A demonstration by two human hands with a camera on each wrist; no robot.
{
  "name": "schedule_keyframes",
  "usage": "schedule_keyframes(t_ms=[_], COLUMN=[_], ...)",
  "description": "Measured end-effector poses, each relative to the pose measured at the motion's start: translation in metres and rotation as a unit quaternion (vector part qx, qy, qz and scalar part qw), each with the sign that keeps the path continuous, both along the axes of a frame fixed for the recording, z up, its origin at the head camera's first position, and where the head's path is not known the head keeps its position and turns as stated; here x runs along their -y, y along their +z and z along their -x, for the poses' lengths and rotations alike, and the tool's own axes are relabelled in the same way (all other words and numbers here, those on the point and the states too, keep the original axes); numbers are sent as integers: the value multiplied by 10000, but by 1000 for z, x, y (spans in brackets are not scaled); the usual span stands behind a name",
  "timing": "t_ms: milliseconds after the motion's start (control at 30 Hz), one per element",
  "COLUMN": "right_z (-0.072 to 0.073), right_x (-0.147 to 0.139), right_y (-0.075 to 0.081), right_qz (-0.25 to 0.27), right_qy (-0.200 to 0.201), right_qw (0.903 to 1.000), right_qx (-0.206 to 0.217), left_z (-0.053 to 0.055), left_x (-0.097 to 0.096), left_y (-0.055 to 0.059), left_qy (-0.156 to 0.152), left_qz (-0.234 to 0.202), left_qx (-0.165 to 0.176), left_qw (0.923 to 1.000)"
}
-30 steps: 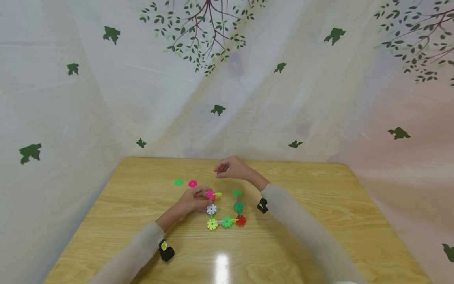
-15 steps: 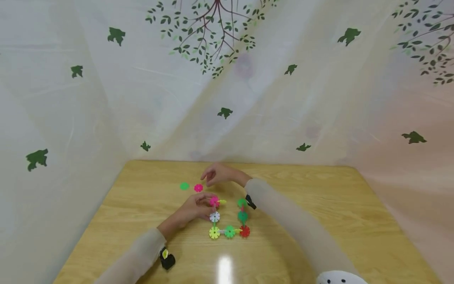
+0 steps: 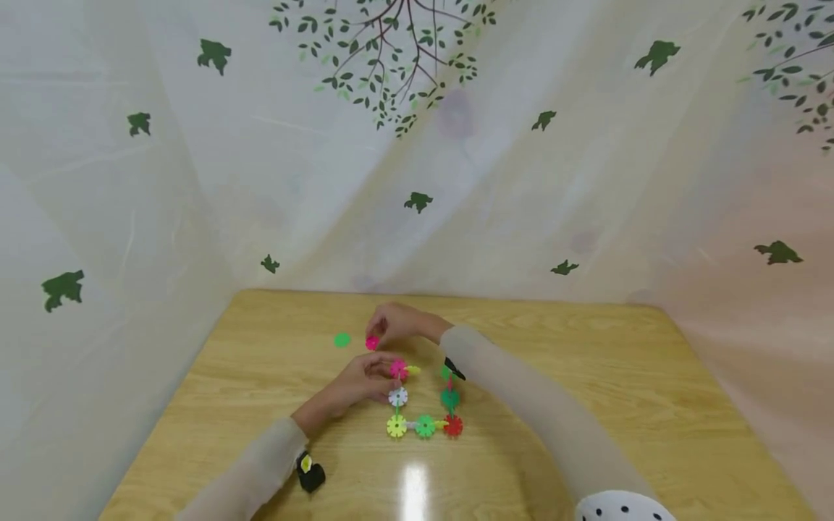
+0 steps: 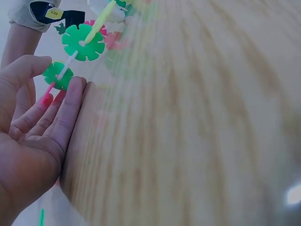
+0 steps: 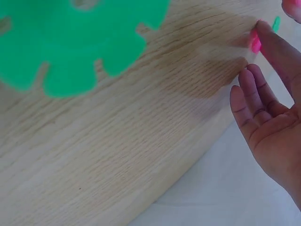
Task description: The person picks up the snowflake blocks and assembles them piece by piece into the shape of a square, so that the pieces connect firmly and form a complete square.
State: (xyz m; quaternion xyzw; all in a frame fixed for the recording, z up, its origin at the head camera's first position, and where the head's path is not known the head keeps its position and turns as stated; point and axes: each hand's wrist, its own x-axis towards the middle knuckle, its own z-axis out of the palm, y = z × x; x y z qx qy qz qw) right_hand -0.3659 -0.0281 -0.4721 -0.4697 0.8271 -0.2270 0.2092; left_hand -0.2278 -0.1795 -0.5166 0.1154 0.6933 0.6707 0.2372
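Notched plastic building discs are joined into a U-shaped chain, with a yellow disc (image 3: 396, 426), a green disc (image 3: 425, 426) and a red disc (image 3: 453, 425) along its near side. At the far left end, my left hand (image 3: 361, 380) holds the chain, fingers at a pink disc (image 3: 399, 369) and thumb by a white disc (image 3: 398, 396). A yellow disc (image 3: 413, 370) juts right from it. Beyond, my right hand (image 3: 396, 323) pinches a loose pink disc (image 3: 372, 343) at its fingertips. In the right wrist view, the pink disc (image 5: 256, 41) shows at a fingertip.
A loose green disc (image 3: 342, 339) lies left of my right hand. The right forearm passes over the chain's far right end, where a dark green disc (image 3: 449, 398) shows. The wooden table (image 3: 560, 362) meets a hanging printed cloth (image 3: 326, 181) behind.
My right hand has moved left and down to the loose pink disc and taken hold of it, shifting it slightly right. My left hand stays at the chain's far left end.
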Motion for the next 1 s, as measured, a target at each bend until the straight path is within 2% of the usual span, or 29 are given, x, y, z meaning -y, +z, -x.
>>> schedule_keyframes(t_ms=[100, 233, 333, 467, 567, 733, 867, 1000], right_z=[2, 3, 2, -2, -8, -26, -44, -61], right_x=[-7, -25, -41, -65, -82, -104, -114, -119], right_y=[2, 6, 9, 9, 7, 6, 7, 6], right_qz=[-139, -197, -11, 485, 879, 1451, 1851, 2079], right_qy=[-285, -613, -843, -1215, -1551, -2164, -2394, -2485], right_qw=[9995, 9974, 9944, 9863, 9760, 9483, 9263, 9146], right_qx=[0, 308, 632, 1009, 1248, 1815, 2246, 2419], left_z=[2, 5, 7, 11, 14, 19, 20, 18], left_x=[-1, -3, -4, -3, -3, -3, -7, -12], left_y=[2, 6, 9, 11, 12, 13, 13, 14], left_qy=[-52, -110, -85, -52, -117, -203, -60, 190], left_qz=[-10, 44, 98, 181, 244, 255, 292, 488], left_qx=[-23, 30, 103, 160, 173, 256, 391, 442], left_qw=[10000, 9999, 9999, 9997, 9995, 9991, 9988, 9976])
